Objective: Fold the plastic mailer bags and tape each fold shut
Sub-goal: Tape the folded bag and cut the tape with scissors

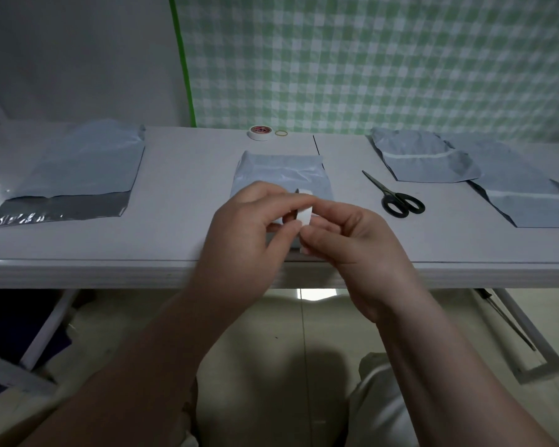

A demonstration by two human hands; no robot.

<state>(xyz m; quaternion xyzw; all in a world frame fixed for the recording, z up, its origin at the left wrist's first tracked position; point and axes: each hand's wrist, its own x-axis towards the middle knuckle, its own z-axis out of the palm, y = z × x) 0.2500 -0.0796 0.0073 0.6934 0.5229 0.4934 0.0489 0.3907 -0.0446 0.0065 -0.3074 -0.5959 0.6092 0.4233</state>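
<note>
Here the left hand (249, 221) and right hand (346, 237) both pinch the short white tape strip (305, 216) in a tight grip over the folded bag (278, 171) at the near middle of the bench (181, 188), and it may curl onto itself or cling to skin while the unpressed fold springs open.

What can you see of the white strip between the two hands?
The white strip is a short, narrow piece, plain matte white, likely tape. It is held raised and roughly upright above the near edge of the folded grey mailer in front of the person. The left hand and right hand both pinch it, and their fingers hide its ends. Whether a backing is peeling off cannot be told.
</note>
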